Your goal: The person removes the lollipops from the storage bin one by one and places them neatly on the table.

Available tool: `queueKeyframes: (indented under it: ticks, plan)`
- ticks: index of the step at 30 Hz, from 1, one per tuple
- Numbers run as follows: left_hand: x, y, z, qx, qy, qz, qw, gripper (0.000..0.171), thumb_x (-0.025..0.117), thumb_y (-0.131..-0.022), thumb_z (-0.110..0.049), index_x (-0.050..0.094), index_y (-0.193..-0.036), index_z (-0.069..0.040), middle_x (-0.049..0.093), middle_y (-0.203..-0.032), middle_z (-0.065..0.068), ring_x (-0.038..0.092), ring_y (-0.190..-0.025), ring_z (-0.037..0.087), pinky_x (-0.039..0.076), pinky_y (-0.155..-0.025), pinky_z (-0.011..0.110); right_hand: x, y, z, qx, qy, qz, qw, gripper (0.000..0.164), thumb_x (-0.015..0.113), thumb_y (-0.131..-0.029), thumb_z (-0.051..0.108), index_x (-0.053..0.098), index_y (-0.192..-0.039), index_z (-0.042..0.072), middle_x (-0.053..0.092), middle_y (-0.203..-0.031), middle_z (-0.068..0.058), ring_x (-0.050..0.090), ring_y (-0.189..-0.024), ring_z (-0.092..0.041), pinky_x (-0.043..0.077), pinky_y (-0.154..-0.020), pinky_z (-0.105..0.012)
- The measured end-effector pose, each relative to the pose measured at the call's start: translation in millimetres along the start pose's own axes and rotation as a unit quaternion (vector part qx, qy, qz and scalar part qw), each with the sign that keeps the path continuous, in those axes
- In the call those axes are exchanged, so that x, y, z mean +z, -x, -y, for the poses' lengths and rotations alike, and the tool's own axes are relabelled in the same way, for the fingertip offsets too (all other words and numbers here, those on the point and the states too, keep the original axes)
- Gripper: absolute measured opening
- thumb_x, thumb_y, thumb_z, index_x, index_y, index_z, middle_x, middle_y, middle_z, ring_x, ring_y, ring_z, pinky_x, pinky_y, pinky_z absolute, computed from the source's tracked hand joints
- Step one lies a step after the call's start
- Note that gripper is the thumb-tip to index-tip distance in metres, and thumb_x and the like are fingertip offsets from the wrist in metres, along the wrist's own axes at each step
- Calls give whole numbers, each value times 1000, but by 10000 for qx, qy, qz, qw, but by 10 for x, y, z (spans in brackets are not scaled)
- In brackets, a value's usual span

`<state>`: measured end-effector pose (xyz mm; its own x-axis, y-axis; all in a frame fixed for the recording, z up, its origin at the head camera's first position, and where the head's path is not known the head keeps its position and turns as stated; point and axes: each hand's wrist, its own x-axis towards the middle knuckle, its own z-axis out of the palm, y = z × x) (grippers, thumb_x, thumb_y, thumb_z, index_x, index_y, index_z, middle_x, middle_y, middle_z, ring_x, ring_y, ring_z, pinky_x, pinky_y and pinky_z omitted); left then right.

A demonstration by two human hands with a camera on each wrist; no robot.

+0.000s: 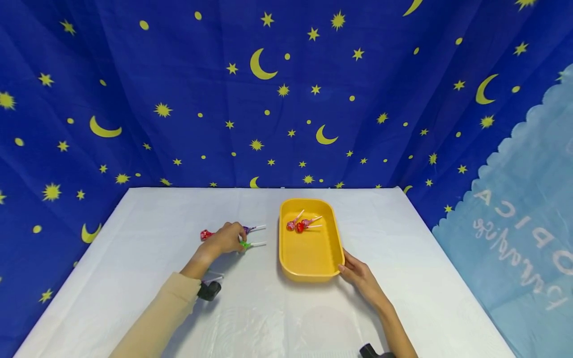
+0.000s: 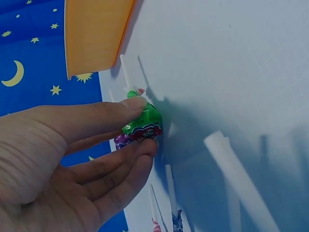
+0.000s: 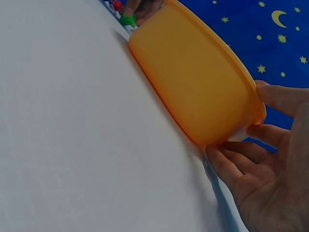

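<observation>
My left hand (image 1: 227, 238) pinches a green-wrapped lollipop (image 2: 150, 116) between thumb and fingers, its white stick pointing toward a yellow container (image 1: 309, 261). Just behind it a purple lollipop (image 1: 246, 229) lies on the table, partly hidden by the hand. To the hand's left is a red lollipop (image 1: 206, 234). Over on the right, my right hand (image 1: 362, 281) grips the container's near right corner, thumb at the rim and fingers against the side and underneath. Inside the container, toward its far end, lie a red lollipop (image 1: 299, 227) and two pinkish lollipops (image 1: 291, 225).
White lollipop sticks (image 1: 216, 278) show beside the left forearm, which hides the rest of them. A white cloth covers the table (image 1: 250, 318). Behind it hangs a blue curtain (image 1: 215, 99) with moons and stars; a light blue cloth (image 1: 528, 199) hangs at right.
</observation>
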<state>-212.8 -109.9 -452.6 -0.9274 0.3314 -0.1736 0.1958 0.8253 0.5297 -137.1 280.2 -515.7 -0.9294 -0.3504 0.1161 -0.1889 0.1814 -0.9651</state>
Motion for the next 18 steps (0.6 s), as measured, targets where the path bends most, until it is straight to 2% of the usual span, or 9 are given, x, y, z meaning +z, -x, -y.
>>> queueKeyframes:
  ticks: [5, 13, 18]
  plan:
    - [-5, 0, -11, -94, 40, 94, 9999, 21, 79, -79, -8, 73, -99, -2, 67, -87, 6, 53, -91, 24, 47, -77, 38, 0, -5, -8, 62, 25, -33, 10000, 59, 53, -100, 10, 27, -149, -7, 34, -148, -32, 44, -131, -31, 46, -94, -17]
    - [-18, 1, -8, -71, 63, 49, 9999, 29, 79, -78, -9, 71, -105, -1, 66, -91, 9, 52, -95, 26, 47, -83, 42, -2, 2, -1, 79, 18, -38, 10000, 59, 53, -99, 10, 26, -149, -8, 34, -148, -32, 48, -129, -20, 46, -93, -16]
    - [-16, 4, 12, 14, 31, -23, 10000, 30, 79, -77, -8, 71, -105, -1, 66, -91, 11, 51, -96, 28, 46, -86, 44, 0, 2, 5, 94, 35, -33, 9999, 59, 53, -100, 10, 26, -149, -7, 35, -148, -32, 46, -130, -27, 46, -93, -16]
